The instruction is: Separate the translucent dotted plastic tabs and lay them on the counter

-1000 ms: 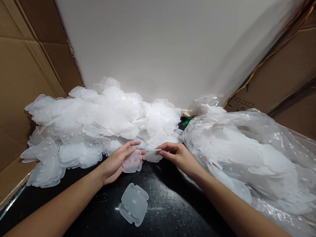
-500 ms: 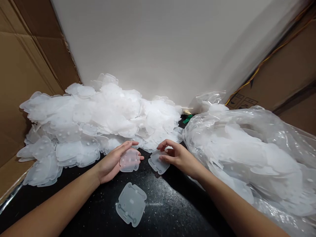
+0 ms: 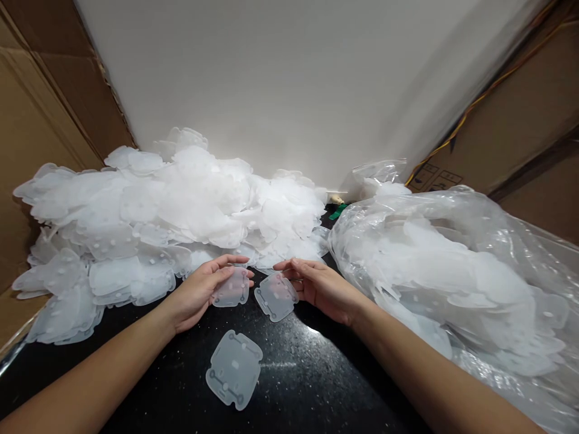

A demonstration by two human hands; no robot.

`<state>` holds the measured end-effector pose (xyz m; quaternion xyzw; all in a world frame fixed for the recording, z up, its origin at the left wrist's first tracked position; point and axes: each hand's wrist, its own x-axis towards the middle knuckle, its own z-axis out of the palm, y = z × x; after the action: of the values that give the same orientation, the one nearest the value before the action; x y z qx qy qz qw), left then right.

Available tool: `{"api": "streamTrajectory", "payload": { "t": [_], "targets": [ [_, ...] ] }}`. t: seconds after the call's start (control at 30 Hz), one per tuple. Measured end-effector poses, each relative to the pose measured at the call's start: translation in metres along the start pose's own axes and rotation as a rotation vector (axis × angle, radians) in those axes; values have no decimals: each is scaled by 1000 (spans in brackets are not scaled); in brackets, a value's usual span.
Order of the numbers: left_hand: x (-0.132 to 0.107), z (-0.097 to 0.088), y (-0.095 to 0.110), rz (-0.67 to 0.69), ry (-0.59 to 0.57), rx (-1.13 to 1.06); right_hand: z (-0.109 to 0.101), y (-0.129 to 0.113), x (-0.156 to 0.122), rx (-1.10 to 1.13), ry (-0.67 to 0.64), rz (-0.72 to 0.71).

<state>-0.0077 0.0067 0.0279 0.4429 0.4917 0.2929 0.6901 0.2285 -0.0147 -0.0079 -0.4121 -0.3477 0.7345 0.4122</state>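
Observation:
My left hand [image 3: 199, 292] holds a thin translucent plastic sheet [image 3: 231, 290] with rounded, notched corners, its thumb on the near face and the fingertips showing past the far edge. Close by on the right, my right hand [image 3: 323, 288] has a similar sheet, tilted like a diamond [image 3: 275, 298], at its fingers, which show faintly through the plastic. A small gap separates the two sheets. Nearer to me, a third translucent sheet [image 3: 234, 369] lies flat on the black speckled tabletop [image 3: 312, 386]; it has raised dots and two bar-shaped marks.
A large heap of similar sheets [image 3: 181, 205] spreads against the pale wall [image 3: 271, 78]. To the right lies a clear plastic bag [image 3: 479, 211] full of more sheets. Cardboard boxes [image 3: 40, 90] flank both sides, and a small green item [image 3: 338, 211] sits behind.
My right hand has turned, so its fingers now lie behind its sheet instead of pinching it from above. That sheet has moved slightly left. My left hand still holds its sheet.

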Motion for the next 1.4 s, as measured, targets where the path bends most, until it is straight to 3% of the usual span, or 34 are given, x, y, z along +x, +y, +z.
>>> {"api": "streamTrajectory", "payload": {
  "t": [0.7, 0.97, 1.4],
  "targets": [
    [-4, 4, 3, -16, -96, -137, 0, -2, 0, 33, 7, 7],
    [-6, 2, 2, 4, -179, -195, 0, 3, -1, -287, -46, -49],
    [-7, 2, -2, 80, -263, -224, -2, 6, 1, -247, -94, -88]
  ]
}}
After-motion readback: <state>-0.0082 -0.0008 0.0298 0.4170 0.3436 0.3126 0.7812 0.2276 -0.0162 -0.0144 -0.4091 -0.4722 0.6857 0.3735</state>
